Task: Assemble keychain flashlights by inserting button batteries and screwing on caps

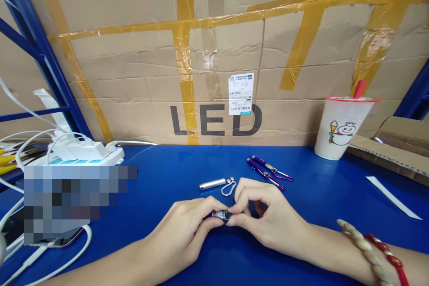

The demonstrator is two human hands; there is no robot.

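Silvery, glossy, slim tube (220,215): left fingers (208,223) and right fingers (240,220) pinch opposite ends.

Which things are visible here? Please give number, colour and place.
Held piece: one, silver-dark, centre
Tube: one, silver, centre
Discs: two, silver, centre
Clip: one, silver, near discs
Slender items: two, purple, centre-right
Cup: one, white, red straw, right
Strip: one, white, right
LED cardboard: one, brown, yellow-taped, back
Label: one, white, back
Side cardboard: some, brown, right
Power strip: one, white, left
Cables: several, white, left
Edge items: several, yellow-black, left
Phone: one, dark, left
Tabletop: one, blue, below
Frame bars: several, blue, both sides
Bracelets: two, beige and red, right
Left grip: one, bare, on held piece
Right grip: one, bare, on held piece
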